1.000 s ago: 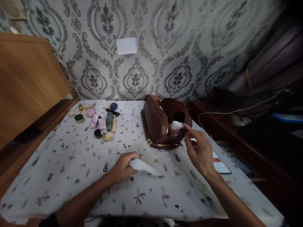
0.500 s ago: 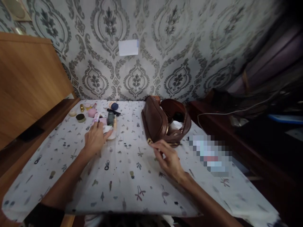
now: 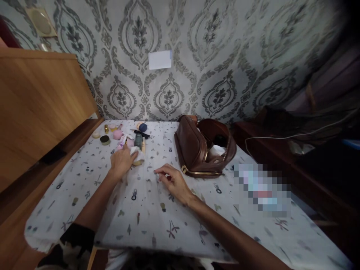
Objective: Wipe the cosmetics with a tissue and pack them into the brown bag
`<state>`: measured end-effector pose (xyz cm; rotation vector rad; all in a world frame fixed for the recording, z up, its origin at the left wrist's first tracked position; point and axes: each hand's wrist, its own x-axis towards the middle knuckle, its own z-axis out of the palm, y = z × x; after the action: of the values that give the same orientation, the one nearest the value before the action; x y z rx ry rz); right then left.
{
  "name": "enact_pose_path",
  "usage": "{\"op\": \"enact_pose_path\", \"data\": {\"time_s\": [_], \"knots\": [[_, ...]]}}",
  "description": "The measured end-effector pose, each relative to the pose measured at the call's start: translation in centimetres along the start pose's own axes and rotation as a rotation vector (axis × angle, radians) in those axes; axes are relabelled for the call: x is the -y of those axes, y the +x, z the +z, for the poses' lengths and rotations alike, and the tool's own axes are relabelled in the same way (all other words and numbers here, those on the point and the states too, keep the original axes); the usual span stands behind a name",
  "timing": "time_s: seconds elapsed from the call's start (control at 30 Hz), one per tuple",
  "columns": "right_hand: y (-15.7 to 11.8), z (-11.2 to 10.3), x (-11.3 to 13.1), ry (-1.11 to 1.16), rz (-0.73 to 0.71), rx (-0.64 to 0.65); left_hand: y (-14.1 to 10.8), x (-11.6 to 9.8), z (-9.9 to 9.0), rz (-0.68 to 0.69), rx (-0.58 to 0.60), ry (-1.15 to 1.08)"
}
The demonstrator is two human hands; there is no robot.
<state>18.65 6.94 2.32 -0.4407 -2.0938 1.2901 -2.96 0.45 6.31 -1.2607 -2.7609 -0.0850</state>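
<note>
White cloth-like piece (image 3: 137,153) toward the far-left corner of the table (image 3: 146,221), among small cosmetics (image 3: 118,135), on the thumb side of the left hand (image 3: 121,162). Cloth or wrapping: cannot tell. Crumpled, partly over a yellowish jar (image 3: 137,163), just beside a green bottle (image 3: 138,141) and a slim cream tube (image 3: 143,144). No clear long axis.

Left hand: nearer of the two, fingers curled toward the far edge, thumb against the piece. Pinched or merely pressed: cannot tell. Right hand (image 3: 173,182): half curled, gap between thumb and forefinger, nothing visible in it; over mid-table, well to the near right of the piece. Beyond it, toward the far edge: brown bag (image 3: 189,146), unzipped, white item (image 3: 218,150) in its opening.

Against half a second earlier: right hand now farther left, off the bag's near-left corner, closer to the left hand. Left hand and piece at much the same spot. View turned slightly leftward.
</note>
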Motion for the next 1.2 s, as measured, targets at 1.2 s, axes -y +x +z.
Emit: {"op": "enact_pose_path", "data": {"time_s": [1.2], "knots": [[-0.2, 3.6, -0.3, 1.268, 0.802, 0.211, -13.1, -2.7, 2.2, 0.925, -0.319, -0.174]]}}
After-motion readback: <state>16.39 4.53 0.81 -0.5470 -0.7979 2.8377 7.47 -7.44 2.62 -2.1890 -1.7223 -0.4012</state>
